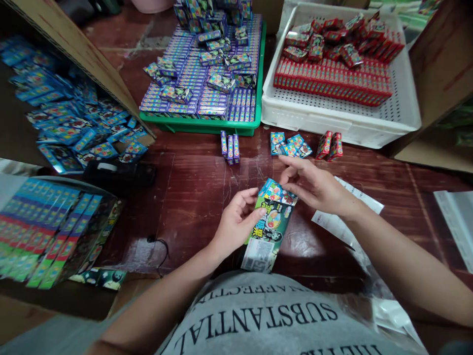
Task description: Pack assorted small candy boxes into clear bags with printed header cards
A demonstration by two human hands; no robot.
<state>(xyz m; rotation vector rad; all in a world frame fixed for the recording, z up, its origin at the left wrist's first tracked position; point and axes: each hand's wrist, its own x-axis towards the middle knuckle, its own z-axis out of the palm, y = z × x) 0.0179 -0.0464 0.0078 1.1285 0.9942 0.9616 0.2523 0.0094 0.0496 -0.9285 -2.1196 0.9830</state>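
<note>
A green and black printed carton [271, 222] lies tilted in front of my body, a barcode label on its lower end. My left hand [238, 219] is closed around its left side, thumb on the front. At the carton's top end sits a small blue candy box [279, 191]. My right hand [314, 185] has its thumb and fingers pinched at the right corner of that blue box. Whether the blue box is partly inside the carton I cannot tell. Just beyond lie small blue boxes [295, 146], two red boxes [330, 146] and purple boxes [230, 148].
A green tray [236, 129] of purple boxes and a white basket [369, 133] of red boxes stand at the back. To the left are a cardboard carton [99, 59] with blue packets and rows of striped multi-coloured boxes [48, 227]. White sheets [343, 217] lie under my right forearm.
</note>
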